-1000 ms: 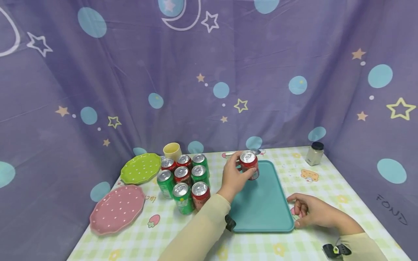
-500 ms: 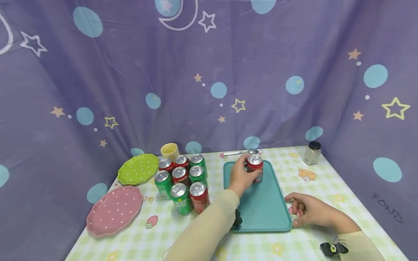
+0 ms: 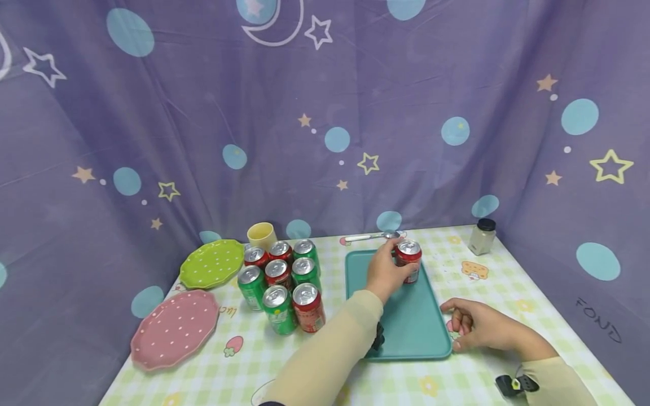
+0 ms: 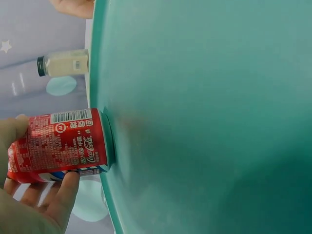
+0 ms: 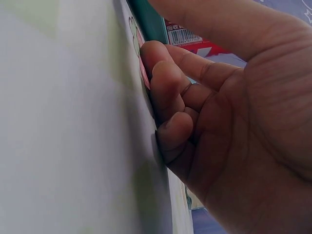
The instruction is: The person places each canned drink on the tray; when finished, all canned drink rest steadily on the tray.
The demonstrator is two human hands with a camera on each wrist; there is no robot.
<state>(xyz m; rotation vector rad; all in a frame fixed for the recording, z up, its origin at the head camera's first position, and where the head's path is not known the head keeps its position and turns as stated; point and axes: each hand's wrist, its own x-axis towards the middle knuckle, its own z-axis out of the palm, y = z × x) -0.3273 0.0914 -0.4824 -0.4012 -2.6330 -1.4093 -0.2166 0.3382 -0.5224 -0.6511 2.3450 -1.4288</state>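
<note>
My left hand grips a red Coca-Cola can upright at the far right corner of a teal tray. In the left wrist view, thumb and fingers wrap the red can, its base right at the tray surface. My right hand rests on the cloth beside the tray's right edge, fingers loosely curled, thumb and index fingertips right at the rim. The right wrist view shows nothing inside that palm. Left of the tray stand several red and green soda cans, among them a green can and a red can.
A pink dotted plate and a green dotted plate lie at the left. Behind the cans stands a yellow cup. A spoon lies beyond the tray, and a black-lidded jar stands back right.
My left hand has carried the Coca-Cola can rightward and lowered it toward the tray's far right corner. The right hand has stayed beside the tray. The head view has shifted slightly.
</note>
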